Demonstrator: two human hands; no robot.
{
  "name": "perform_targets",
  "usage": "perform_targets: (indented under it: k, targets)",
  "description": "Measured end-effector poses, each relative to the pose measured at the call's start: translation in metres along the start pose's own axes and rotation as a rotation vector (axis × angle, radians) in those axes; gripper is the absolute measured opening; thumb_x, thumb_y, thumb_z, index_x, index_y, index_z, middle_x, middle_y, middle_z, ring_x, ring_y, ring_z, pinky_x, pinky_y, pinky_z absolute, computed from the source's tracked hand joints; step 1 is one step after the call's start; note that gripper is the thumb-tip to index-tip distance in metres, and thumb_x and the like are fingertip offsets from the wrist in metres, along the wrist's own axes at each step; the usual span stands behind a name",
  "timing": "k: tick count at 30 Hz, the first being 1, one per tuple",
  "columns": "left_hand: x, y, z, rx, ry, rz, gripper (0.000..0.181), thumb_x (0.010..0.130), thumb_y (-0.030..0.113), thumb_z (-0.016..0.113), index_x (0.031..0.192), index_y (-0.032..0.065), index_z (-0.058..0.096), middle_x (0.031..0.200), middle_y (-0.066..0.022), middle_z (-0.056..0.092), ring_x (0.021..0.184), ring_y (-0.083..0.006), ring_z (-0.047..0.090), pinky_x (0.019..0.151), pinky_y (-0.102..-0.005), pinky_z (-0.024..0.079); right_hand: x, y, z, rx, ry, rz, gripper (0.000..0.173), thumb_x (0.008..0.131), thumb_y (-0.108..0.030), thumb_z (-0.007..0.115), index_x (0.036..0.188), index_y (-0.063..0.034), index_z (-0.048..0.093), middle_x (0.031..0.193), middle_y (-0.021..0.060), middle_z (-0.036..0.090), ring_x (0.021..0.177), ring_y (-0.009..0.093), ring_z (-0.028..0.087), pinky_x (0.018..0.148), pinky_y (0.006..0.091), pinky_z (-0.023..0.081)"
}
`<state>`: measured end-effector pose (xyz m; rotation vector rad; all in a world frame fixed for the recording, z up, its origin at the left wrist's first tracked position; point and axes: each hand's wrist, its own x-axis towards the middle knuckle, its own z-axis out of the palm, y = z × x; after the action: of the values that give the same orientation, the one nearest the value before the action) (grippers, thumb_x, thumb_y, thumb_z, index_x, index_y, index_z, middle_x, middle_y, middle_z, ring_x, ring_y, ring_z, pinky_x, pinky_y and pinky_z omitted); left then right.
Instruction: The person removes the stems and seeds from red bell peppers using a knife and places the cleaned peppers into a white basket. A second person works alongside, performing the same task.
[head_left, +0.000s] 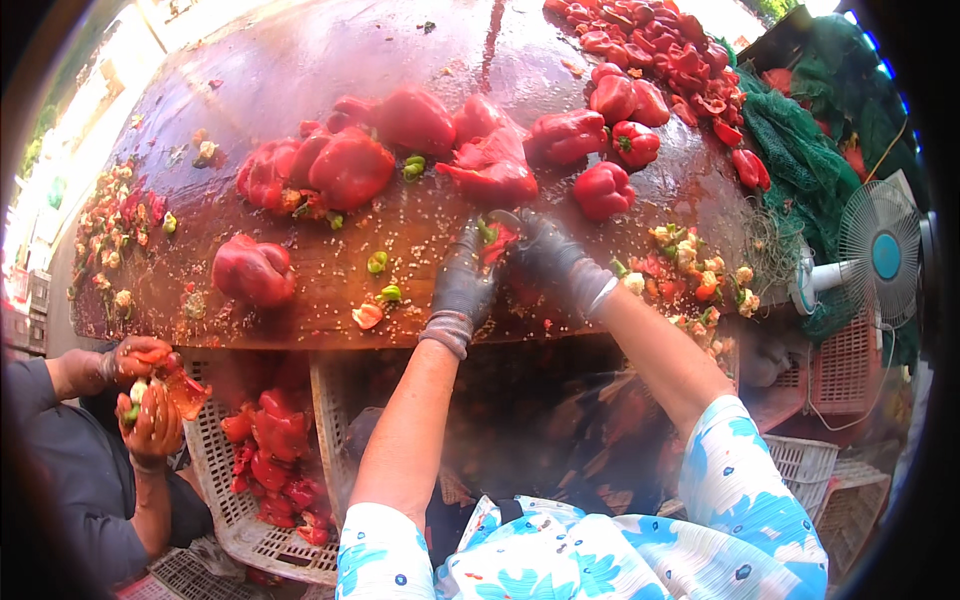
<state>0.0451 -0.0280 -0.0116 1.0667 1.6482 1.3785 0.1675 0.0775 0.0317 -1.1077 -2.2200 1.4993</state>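
Both my hands wear dark, wet work gloves and meet over the near edge of the table. My left hand (465, 274) grips a red bell pepper piece (497, 241) with a bit of green on it. From the other side my right hand (551, 247) closes on the same piece, its fingertips partly hidden. Just beyond them lies a torn-open red bell pepper (491, 165). Whole red peppers lie to the right, among them a pepper (604, 190) close to my right hand. A lone red pepper (253, 271) sits to the left.
The wooden table (420, 262) is wet and strewn with seeds. Pepper cores (686, 255) lie at right, pepper pieces (675, 52) at far right. A fan (879, 251) stands beside green netting (795, 135). A co-worker's hands (154, 409) hold pepper above a plastic crate (247, 525).
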Motion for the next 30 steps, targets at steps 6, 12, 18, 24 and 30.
perform_targets:
  k: [6,12,18,24,30]
  targets:
    - [-0.003,0.010,-0.010,-0.530,-0.053,-0.065,0.053,0.087,-0.006,0.061,0.136,0.0057,0.046,0.127,-0.0058,0.058,0.112,-0.0145,0.056,0.097,-0.0295,0.048,-0.029,-0.045,-0.009,0.066,-0.203,0.126,0.062,0.079,-0.019,0.069,0.137,-0.0153,0.051,0.148,0.0116,0.037,0.122,0.025,0.049,0.100,0.0388,0.043]
    - [-0.007,0.028,-0.016,-0.576,-0.109,0.006,0.042,0.091,-0.001,0.059,0.131,0.0076,0.051,0.124,-0.0043,0.060,0.108,-0.0136,0.059,0.091,-0.0292,0.051,-0.010,0.021,0.012,-0.227,0.238,-0.520,0.052,0.082,-0.021,0.071,0.131,-0.0130,0.055,0.112,0.0067,0.055,0.084,0.015,0.051,0.071,0.0314,0.045]
    - [-0.011,0.040,-0.022,-0.760,-0.244,-0.182,0.032,0.093,0.004,0.056,0.125,0.0065,0.054,0.117,-0.0048,0.063,0.103,-0.0141,0.061,0.088,-0.0287,0.051,-0.048,-0.049,-0.003,0.448,0.032,0.061,0.046,0.089,-0.018,0.064,0.133,-0.0089,0.053,0.107,0.0113,0.066,0.084,0.017,0.062,0.074,0.0316,0.053]
    - [-0.016,0.054,0.013,-0.583,-0.073,0.001,0.028,0.096,0.010,0.059,0.123,0.0067,0.056,0.114,-0.0017,0.064,0.101,-0.0094,0.059,0.084,-0.0262,0.050,-0.035,-0.024,-0.008,0.641,0.005,-0.177,0.037,0.096,-0.017,0.054,0.132,-0.0068,0.053,0.120,0.0107,0.063,0.102,0.019,0.060,0.090,0.0330,0.048]
    - [-0.007,0.037,0.003,-0.533,0.007,0.003,0.023,0.095,0.012,0.060,0.118,0.0062,0.060,0.106,0.0006,0.066,0.091,-0.0069,0.059,0.079,-0.0248,0.050,-0.025,-0.027,0.001,0.541,0.045,-0.269,0.035,0.100,-0.028,0.050,0.127,-0.0061,0.055,0.118,0.0103,0.062,0.107,0.016,0.055,0.093,0.0333,0.045]
